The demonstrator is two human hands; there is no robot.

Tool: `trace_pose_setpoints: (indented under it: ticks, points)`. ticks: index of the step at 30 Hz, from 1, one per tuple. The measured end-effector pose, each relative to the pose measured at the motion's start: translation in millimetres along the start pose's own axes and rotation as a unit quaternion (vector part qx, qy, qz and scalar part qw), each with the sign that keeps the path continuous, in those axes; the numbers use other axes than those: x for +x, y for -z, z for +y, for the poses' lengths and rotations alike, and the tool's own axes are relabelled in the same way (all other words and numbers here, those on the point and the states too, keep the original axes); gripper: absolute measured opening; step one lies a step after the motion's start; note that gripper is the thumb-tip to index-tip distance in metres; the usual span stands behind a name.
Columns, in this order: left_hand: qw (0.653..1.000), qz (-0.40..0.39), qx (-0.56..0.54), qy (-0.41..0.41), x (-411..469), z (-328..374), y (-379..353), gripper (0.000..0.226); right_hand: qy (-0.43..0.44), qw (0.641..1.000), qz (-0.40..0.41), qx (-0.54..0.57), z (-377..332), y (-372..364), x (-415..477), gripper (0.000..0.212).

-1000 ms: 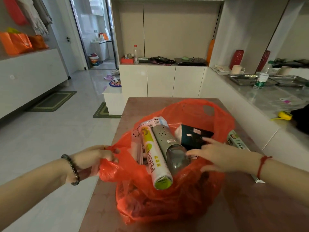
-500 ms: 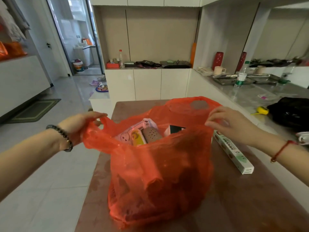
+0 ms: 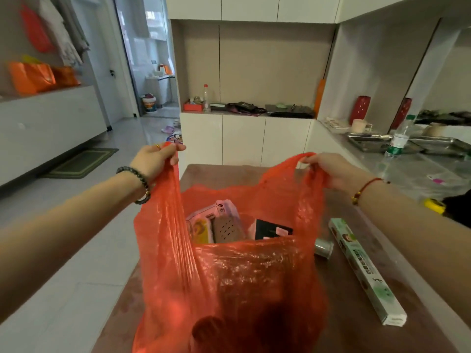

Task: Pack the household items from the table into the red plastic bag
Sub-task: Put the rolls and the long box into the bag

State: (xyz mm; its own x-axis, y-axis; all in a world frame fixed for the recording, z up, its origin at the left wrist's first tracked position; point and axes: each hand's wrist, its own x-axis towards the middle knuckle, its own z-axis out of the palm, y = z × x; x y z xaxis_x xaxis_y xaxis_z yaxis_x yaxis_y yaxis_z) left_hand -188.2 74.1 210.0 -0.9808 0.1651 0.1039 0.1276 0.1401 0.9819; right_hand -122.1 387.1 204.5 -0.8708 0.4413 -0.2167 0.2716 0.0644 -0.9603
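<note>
The red plastic bag [image 3: 242,284] stands on the brown table [image 3: 356,335], pulled upright by its two handles. My left hand [image 3: 155,160] grips the left handle and my right hand [image 3: 328,170] grips the right handle, both raised above the bag's mouth. Inside the bag I see a pink packet [image 3: 221,208], a yellow roll [image 3: 201,230], a grey perforated bottle [image 3: 228,229] and a black box [image 3: 271,229]. On the table to the right of the bag lie a long green and white box [image 3: 367,271] and a small silver can [image 3: 323,248], partly hidden by the bag.
The table's left edge drops to a tiled floor. A grey counter [image 3: 418,169] runs along the right with metal trays [image 3: 369,141], a water bottle [image 3: 398,138], a mug and a yellow tape measure [image 3: 434,205]. White cabinets stand behind the table.
My right hand left the items inside the bag and took the right handle. Both hands rose and spread, lifting the bag's handles so the bag stands taller.
</note>
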Motion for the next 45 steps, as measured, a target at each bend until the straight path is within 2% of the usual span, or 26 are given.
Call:
trace_pose_setpoints:
  ticks: [2,5,10,14,17,19,22,24,26,28,30,32,38,41,43,45]
  points:
    - [1.000,0.009,-0.012,-0.015,10.1,7.0,-5.7,0.029,0.042,0.998,-0.027,0.035,-30.5,-1.2,4.0,0.013]
    - [0.998,0.036,-0.045,-0.027,24.0,19.3,-9.6,0.027,0.114,0.992,-0.056,0.000,-63.8,-15.1,5.1,0.009]
    - [0.995,0.050,-0.059,-0.055,45.6,28.6,4.2,0.028,0.200,0.971,-0.120,0.055,-90.9,-44.9,-0.6,0.023]
    - [0.999,0.025,-0.022,-0.017,52.1,11.3,16.7,0.026,0.202,0.946,-0.249,-0.056,-81.4,-39.9,-13.4,0.014]
    - [1.000,-0.015,0.022,0.010,49.1,-0.1,19.2,0.032,0.154,0.926,-0.315,-0.139,-63.8,-20.6,-12.5,0.022]
    - [0.998,-0.047,0.034,0.040,41.7,-6.0,19.2,0.039,0.131,0.942,-0.273,-0.148,-45.9,-4.3,1.1,0.034]
    - [0.996,-0.042,0.041,0.061,28.7,-17.0,21.4,0.038,0.137,0.984,-0.065,-0.092,-3.3,26.7,38.7,0.034]
    - [0.997,-0.023,0.024,0.074,21.3,-24.0,22.3,0.025,0.145,0.979,0.034,-0.141,43.8,51.7,68.2,0.034]
    - [0.996,-0.005,-0.003,0.084,12.6,-29.3,20.9,0.013,0.095,0.953,0.004,-0.288,104.8,68.3,87.3,0.055]
    - [0.996,0.009,-0.007,0.088,5.1,-34.3,17.6,0.016,0.021,0.915,-0.066,-0.397,166.5,71.4,97.1,0.084]
    - [0.996,0.028,0.002,0.086,-0.9,-36.9,13.5,0.021,-0.012,0.869,-0.097,-0.485,216.1,65.4,104.1,0.100]
    - [0.996,0.045,0.004,0.078,-4.9,-37.6,9.5,0.022,-0.015,0.841,-0.102,-0.530,244.5,58.7,108.6,0.099]
    - [0.995,0.088,0.016,0.051,-12.1,-44.3,17.7,0.016,0.070,0.811,-0.042,-0.580,274.6,56.5,121.0,0.068]
    - [0.995,0.083,0.031,0.044,-13.6,-48.8,25.5,0.015,0.066,0.831,-0.045,-0.550,275.0,60.8,114.3,0.070]
    - [0.996,0.077,0.025,0.038,-15.0,-51.0,29.7,0.017,0.083,0.878,-0.035,-0.471,269.3,60.6,105.0,0.067]
    - [0.997,0.069,0.014,0.033,-16.4,-51.4,32.1,0.016,0.125,0.937,0.002,-0.326,250.5,56.2,87.9,0.053]
